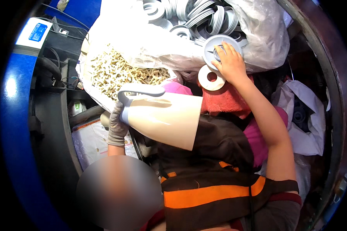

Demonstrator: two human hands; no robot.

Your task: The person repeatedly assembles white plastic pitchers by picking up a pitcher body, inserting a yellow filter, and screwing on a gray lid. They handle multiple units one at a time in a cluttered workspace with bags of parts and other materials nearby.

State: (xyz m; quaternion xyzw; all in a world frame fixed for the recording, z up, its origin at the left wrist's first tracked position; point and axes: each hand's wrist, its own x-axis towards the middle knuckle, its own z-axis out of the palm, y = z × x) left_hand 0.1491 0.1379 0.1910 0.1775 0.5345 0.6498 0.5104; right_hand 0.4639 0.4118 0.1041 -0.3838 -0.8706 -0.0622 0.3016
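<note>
So the cream jug point(169, 117) is being held on its side, right around mid-view, wide end pointed to roughly 3 o'clock. Its grey-blue end, at 9 o'clock, is gripped by the gloved left hand point(117, 125). At 1 o'clock a round grey disc point(209, 50) is touched by the bare right hand point(232, 64), fingers a bit spread; whether it's actually gripped can't be told. A cream ring point(204, 83) is seen just below, over some red cloth point(227, 104). Grey rings point(218, 21) are bagged at 12, small pale pieces point(110, 73) at 10.
</note>
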